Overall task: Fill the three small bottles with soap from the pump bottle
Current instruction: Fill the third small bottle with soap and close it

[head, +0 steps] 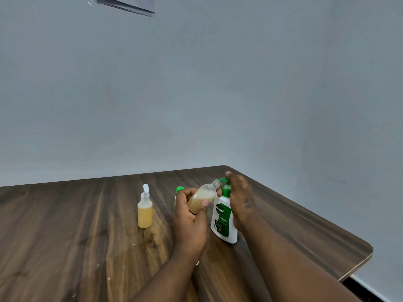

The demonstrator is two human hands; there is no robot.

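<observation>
Two grasps: left hand [189, 223] holds tilted small bottle [201, 196]; right hand [241, 199] curls over pump bottle [224, 223] head.

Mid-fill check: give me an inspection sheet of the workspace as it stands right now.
Surface: wood-grain table, dark brown, with a rounded corner at the right.
Job's things: pump bottle upright; open small bottle tilted and partly filled, its neck by the pump head; capped small bottle upright and nearly full; green cap behind the left hand, its bottle mostly hidden.
Clutter: a few pale specks on the table.
Grippers: left hand grips the open small bottle; right hand holds the pump head.
Cables: nothing seen.
Surroundings: grey wall; flat object at the top, unclear.
</observation>
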